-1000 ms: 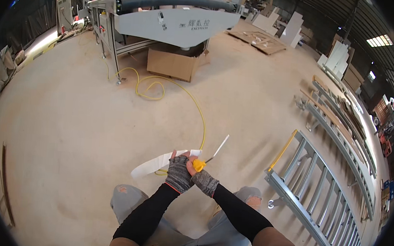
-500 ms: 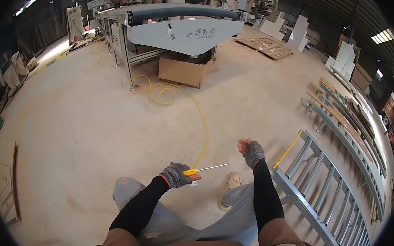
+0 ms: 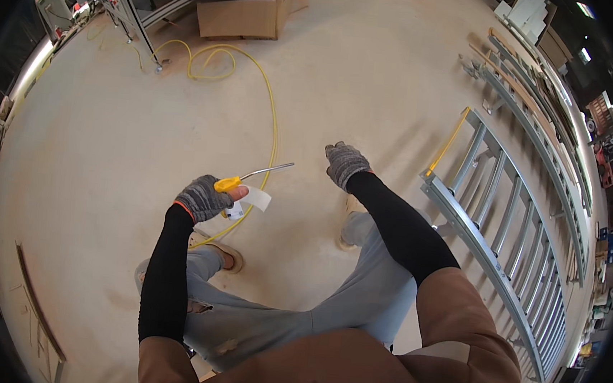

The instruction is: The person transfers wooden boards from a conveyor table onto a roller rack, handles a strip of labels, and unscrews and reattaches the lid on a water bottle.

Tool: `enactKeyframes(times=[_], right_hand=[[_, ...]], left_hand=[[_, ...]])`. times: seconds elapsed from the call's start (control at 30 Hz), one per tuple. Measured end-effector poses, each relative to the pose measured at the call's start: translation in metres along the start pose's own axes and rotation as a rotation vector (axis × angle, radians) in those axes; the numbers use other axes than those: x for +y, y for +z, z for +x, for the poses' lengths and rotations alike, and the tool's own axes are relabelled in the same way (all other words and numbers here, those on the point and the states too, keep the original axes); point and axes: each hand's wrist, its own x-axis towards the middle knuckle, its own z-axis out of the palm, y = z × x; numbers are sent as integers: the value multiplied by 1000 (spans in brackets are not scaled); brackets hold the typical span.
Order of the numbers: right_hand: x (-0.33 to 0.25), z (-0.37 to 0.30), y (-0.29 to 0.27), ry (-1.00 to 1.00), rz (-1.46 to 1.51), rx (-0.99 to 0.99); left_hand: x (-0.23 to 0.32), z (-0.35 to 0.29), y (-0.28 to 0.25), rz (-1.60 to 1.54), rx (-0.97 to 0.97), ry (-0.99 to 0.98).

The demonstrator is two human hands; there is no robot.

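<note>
A yellow air blow gun [image 3: 227, 184] with a thin, bent metal nozzle is in my left hand [image 3: 204, 198], whose fingers are wrapped round it. The nozzle points right, toward my other hand, and a white tag [image 3: 256, 199] hangs below the gun. From it a yellow air hose [image 3: 275, 117] runs forward across the floor into a loop. My right hand [image 3: 347, 167] is held out to the right of the nozzle tip, apart from it, with fingers curled in and nothing visible in them. Both hands wear grey fingerless gloves.
To my right lies a metal roller conveyor frame [image 3: 493, 242] with a yellow strip [image 3: 448, 141] at its near end. Beyond it are more long metal frames [image 3: 534, 130] with boards. Ahead stand a machine leg [image 3: 134, 16] and an open cardboard box [image 3: 237, 19]. A thin strip [image 3: 38, 304] lies at left.
My view has tipped further down. My left hand has shifted left with the blow gun, and my right hand has moved left toward the nozzle, its fingers now curled.
</note>
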Motion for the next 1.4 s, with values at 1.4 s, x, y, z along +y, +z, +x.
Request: enactKeyframes(times=[1.4], right_hand=[[-86,-5,24,-340,984,414]], left_hand=[[98,34,66,-655,265,475]])
